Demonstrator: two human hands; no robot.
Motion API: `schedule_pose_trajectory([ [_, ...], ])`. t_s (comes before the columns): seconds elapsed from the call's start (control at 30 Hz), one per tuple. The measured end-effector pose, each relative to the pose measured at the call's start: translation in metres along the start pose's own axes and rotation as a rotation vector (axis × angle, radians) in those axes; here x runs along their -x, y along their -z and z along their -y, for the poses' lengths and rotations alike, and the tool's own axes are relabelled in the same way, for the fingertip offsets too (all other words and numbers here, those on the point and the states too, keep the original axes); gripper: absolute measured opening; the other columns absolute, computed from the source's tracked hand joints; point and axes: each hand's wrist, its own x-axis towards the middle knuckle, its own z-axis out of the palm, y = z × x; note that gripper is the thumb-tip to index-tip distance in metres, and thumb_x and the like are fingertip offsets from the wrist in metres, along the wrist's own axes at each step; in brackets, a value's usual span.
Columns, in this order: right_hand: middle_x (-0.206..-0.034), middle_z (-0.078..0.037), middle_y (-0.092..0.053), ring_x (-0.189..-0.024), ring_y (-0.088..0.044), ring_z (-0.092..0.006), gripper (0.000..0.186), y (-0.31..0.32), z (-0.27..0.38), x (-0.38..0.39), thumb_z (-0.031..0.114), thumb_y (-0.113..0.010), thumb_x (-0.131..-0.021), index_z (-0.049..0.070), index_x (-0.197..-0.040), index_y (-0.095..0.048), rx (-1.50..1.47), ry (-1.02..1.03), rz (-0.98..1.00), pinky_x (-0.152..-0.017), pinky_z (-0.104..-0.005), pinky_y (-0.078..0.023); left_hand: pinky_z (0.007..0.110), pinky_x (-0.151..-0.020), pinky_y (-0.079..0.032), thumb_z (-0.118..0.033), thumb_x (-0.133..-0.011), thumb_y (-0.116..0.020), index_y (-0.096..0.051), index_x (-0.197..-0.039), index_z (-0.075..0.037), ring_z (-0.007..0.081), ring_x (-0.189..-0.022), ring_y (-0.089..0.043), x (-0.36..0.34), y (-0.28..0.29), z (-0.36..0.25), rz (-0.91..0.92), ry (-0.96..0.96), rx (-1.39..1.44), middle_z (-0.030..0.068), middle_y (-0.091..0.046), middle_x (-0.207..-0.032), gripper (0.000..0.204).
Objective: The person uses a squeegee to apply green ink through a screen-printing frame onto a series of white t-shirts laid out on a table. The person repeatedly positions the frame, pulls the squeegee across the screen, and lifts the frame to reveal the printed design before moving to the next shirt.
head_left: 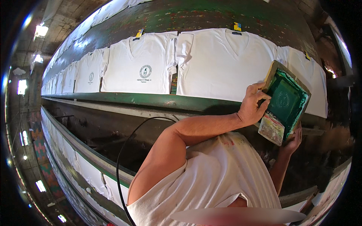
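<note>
A small screen-printing frame (268, 77) is tilted up in front of me at the right, its green mesh (281, 96) showing a faint round design and thick green ink along the inner edges. My left hand (255, 103) grips its left side, thumb and fingers bent over the rim. My right hand (295, 141) holds the lower right corner from below, with most of its fingers hidden behind the frame. A paint-stained squeegee (272, 129) lies across the near end of the frame. Just beyond is an unprinted white V-neck shirt (222, 64).
More white shirts lie in a row along the long green table (147, 98); the shirt (137, 64) to the left bears a dark round print. Another shirt (307, 75) lies at the right. A black cable (120, 158) hangs beside my left arm. Behind me runs another shirt-covered table (86, 169).
</note>
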Motion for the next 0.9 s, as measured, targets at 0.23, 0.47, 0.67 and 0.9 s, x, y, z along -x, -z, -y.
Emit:
schedule_pose_trajectory([
  [0.23, -0.144, -0.017, -0.071, -0.130, -0.071, -0.0305, 0.054, 0.017, 0.006, 0.052, 0.033, -0.052, -0.118, -0.006, -0.155, -0.062, 0.138, 0.132, -0.117, -0.109, -0.0473, -0.058, 0.050, -0.116, -0.048, 0.005, -0.088, -0.083, -0.081, -0.099, -0.005, 0.0420, -0.138, -0.058, 0.012, -0.018, -0.004, 0.096, -0.039, 0.089, 0.0262, -0.065, -0.151, 0.015],
  [0.47, -0.135, -0.017, -0.077, -0.117, -0.077, -0.0282, 0.047, 0.037, 0.031, 0.106, 0.025, -0.063, -0.115, -0.007, -0.150, -0.067, -0.006, 0.167, -0.303, -0.101, -0.0476, -0.063, 0.051, -0.116, -0.049, 0.002, -0.087, -0.085, -0.079, -0.107, -0.005, 0.0441, -0.137, -0.057, 0.040, -0.028, -0.011, 0.227, -0.074, 0.169, 0.0260, -0.060, -0.156, 0.022],
  [0.67, -0.129, -0.014, -0.078, -0.112, -0.077, -0.0237, 0.043, 0.034, 0.028, 0.085, 0.022, -0.067, -0.114, -0.004, -0.148, -0.071, 0.073, 0.169, -0.279, -0.098, -0.0428, -0.063, 0.048, -0.121, -0.049, 0.010, -0.085, -0.079, -0.080, -0.126, -0.007, 0.0432, -0.144, -0.057, 0.037, -0.013, -0.012, 0.224, -0.012, 0.021, 0.0254, -0.060, -0.159, 0.044],
  [0.9, -0.133, -0.009, -0.078, -0.116, -0.073, -0.0165, 0.035, -0.031, -0.007, -0.003, 0.016, -0.067, -0.114, -0.001, -0.144, -0.075, 0.040, 0.153, 0.044, -0.103, -0.0356, -0.058, 0.042, -0.110, -0.057, 0.016, -0.082, -0.072, -0.080, -0.123, -0.008, 0.0380, -0.141, -0.062, 0.003, 0.036, 0.020, 0.031, -0.052, -0.121, 0.0230, -0.060, -0.162, 0.048],
])
